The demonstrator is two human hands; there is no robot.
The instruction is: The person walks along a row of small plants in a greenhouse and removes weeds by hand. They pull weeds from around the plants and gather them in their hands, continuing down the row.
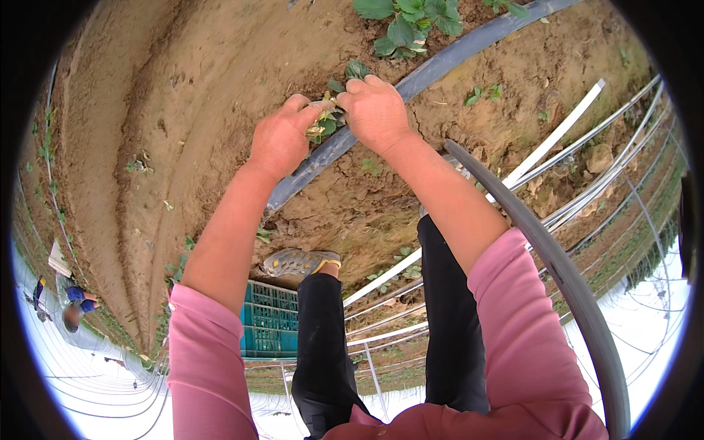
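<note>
A small strawberry plant (328, 127) with green and withered yellow-brown leaves grows in the soil beside a dark flat hose (324, 159). My left hand (283, 135) reaches it from the left, with thumb and forefinger closed on its dry leaves. From the right, my right hand (377, 113) has its fingers curled at the plant's stems; its fingertips are hidden. A green leaf (357, 69) stands up just beyond my right knuckles. Both hands are close together above the hose.
A larger strawberry plant (404, 30) grows farther along the hose. A teal plastic crate (269, 324) stands by my shoe (302, 261). White pipes (555, 135) and a dark curved tube (542, 247) run at the right. Another person (74, 300) is far off at left.
</note>
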